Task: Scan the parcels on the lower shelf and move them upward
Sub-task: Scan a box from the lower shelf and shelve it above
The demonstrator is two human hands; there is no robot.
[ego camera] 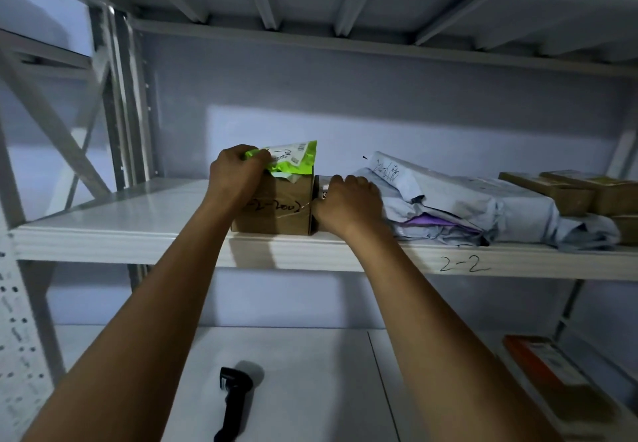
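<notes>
A brown cardboard box stands upright at the front edge of the upper shelf (its lip is marked "2-2"), with black handwriting across its front. A green mailer with a white label lies crumpled on top of it, pinched by the left hand. Just right of the box, grey poly mailers lie in a slumped pile. On the lower shelf lie a black scanner and, far right, an orange-and-brown parcel.
</notes>
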